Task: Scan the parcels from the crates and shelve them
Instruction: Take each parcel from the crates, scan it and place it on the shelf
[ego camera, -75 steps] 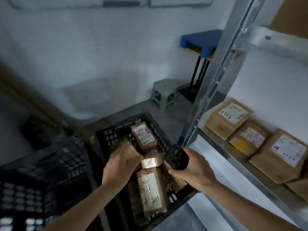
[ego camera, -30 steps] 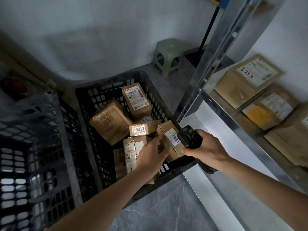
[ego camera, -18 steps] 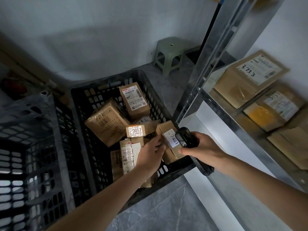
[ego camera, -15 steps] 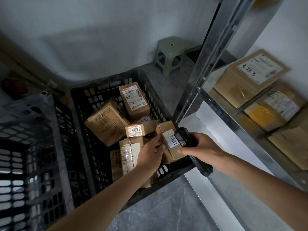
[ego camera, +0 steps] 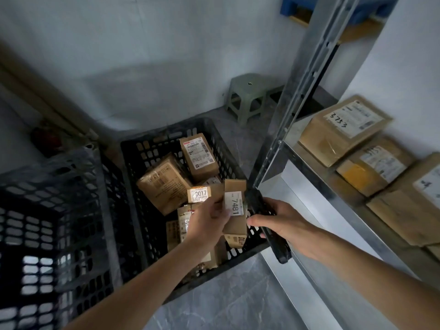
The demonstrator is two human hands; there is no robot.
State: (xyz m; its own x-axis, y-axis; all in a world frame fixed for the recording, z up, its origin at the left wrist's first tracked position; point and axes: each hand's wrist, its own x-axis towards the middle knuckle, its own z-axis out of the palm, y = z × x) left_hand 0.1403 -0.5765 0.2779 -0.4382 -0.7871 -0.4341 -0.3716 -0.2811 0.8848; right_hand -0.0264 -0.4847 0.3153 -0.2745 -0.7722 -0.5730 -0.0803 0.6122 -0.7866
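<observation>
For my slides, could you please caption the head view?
Left hand lifts parcel 7481 from the black crate; right hand holds the scanner.

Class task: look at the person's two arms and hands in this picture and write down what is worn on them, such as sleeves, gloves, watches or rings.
Both forearms are bare up to the frame edge: no sleeves show. The left hand and right hand wear no gloves, and no watch, bracelet or ring is visible on either.

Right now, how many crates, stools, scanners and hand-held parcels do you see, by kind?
Black crates: 2
Green stool: 1
Scanner, in the right hand: 1
Parcel in the left hand: 1
Total: 5
</observation>
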